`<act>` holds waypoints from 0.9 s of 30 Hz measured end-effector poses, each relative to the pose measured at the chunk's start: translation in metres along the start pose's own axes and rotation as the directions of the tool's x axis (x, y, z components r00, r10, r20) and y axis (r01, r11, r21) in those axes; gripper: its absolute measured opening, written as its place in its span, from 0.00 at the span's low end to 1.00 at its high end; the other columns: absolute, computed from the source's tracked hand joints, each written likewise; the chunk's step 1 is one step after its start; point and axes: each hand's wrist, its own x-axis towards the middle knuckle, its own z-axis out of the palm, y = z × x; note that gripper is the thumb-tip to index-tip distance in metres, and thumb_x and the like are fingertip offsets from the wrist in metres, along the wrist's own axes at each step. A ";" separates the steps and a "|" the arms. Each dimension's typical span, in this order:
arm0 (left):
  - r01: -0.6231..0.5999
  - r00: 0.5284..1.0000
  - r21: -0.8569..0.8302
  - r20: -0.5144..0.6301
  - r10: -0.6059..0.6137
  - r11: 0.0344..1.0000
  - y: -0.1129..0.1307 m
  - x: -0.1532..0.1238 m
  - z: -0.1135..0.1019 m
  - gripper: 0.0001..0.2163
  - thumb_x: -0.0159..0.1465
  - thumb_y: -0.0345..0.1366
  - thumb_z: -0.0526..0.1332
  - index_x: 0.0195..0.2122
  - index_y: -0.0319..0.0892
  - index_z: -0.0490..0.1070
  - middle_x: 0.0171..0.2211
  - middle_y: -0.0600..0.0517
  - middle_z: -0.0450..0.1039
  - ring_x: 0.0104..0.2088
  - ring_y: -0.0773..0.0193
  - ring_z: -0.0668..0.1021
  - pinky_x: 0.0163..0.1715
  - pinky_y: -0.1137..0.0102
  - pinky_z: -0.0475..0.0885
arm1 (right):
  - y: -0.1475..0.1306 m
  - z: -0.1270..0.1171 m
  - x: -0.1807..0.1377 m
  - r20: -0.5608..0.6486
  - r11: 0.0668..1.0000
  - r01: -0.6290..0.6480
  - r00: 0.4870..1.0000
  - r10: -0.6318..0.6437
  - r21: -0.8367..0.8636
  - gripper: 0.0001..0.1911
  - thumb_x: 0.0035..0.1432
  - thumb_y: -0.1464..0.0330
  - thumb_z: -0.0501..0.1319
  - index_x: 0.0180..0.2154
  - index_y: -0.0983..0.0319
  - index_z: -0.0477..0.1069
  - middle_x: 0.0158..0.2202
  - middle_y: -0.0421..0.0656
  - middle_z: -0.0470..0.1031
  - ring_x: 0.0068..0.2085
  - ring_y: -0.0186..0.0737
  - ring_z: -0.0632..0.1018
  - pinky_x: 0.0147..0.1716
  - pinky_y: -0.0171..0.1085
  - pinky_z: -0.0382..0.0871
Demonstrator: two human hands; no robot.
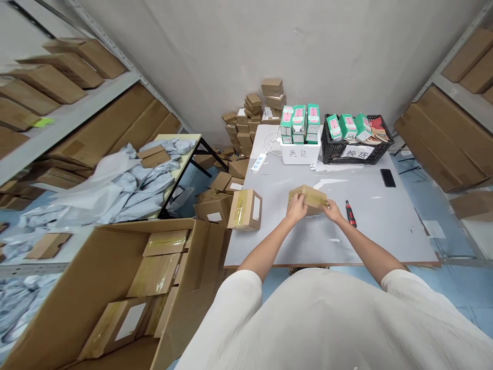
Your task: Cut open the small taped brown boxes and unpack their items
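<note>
Cardboard box (313, 197), brown, oblong and bound with yellowish tape, lies over the grey tabletop (277, 249), its long axis roughly side to side. The left hand (297, 207) clasps its left end; the right hand (333, 210), nearer the red-and-black utility knife (350, 214), pinches its right end.

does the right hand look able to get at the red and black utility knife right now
Probably yes: the knife lies close by the right hand with nothing between them, though that hand must first leave the taped brown cardboard box.
</note>
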 end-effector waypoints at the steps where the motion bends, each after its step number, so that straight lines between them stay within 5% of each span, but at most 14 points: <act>1: 0.015 1.000 -0.002 -0.006 -0.015 1.000 -0.005 -0.001 -0.001 0.27 0.71 0.32 0.58 0.71 0.47 0.68 0.71 0.40 0.65 0.65 0.42 0.74 0.66 0.51 0.71 | 0.003 0.001 0.000 0.012 1.000 -0.022 1.000 0.022 0.001 0.26 0.56 0.66 0.64 0.57 0.60 0.78 0.60 0.53 0.78 0.60 0.57 0.79 0.66 0.58 0.71; 14: 0.215 0.976 -0.153 -0.005 -0.219 0.964 -0.061 -0.014 -0.002 0.31 0.65 0.27 0.61 0.70 0.46 0.68 0.71 0.43 0.71 0.70 0.49 0.74 0.70 0.56 0.70 | -0.012 0.033 -0.002 0.106 0.986 -0.087 0.992 0.072 0.139 0.31 0.53 0.65 0.67 0.60 0.57 0.74 0.60 0.49 0.80 0.54 0.50 0.83 0.58 0.53 0.79; 27: 0.239 0.970 -0.216 0.093 -0.223 0.947 -0.037 -0.005 0.032 0.24 0.67 0.28 0.62 0.64 0.46 0.73 0.66 0.45 0.76 0.66 0.53 0.77 0.67 0.61 0.72 | 0.009 -0.014 -0.013 0.022 0.995 -0.057 0.998 0.055 0.085 0.30 0.55 0.64 0.66 0.60 0.56 0.76 0.64 0.49 0.78 0.56 0.51 0.82 0.63 0.55 0.74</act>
